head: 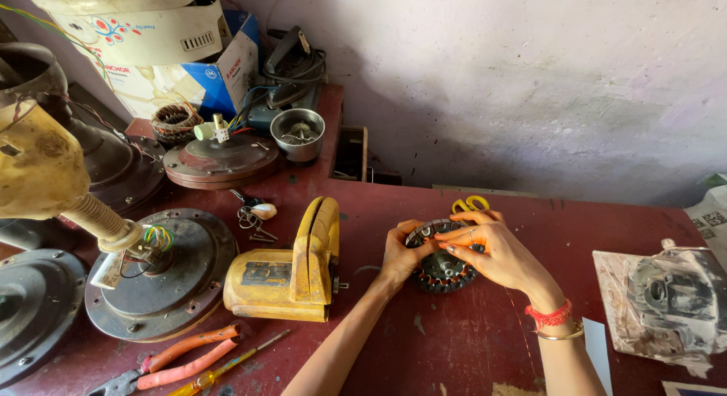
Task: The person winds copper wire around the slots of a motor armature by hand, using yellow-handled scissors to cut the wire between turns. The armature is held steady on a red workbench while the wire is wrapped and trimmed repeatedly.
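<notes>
A round dark motor stator point(443, 267) with slotted teeth lies on the dark red table point(469, 343). My left hand point(401, 252) grips its left rim, thumb on top. From the right, my right hand point(492, 248) reaches over it, fingertips pinching at the upper left edge. Whatever thin thing those fingers hold is too small to make out. Yellow-handled scissors point(469, 204) lie just behind the stator, partly hidden by my right hand.
A yellow power tool point(291, 271) stands left of my hands. Fan motor housings point(163, 271) crowd the left side, with orange-handled pliers point(178, 362) and a screwdriver point(227, 366) in front. A steel bowl point(297, 132) and boxes sit at the back. A wrapped metal part point(670, 297) lies right.
</notes>
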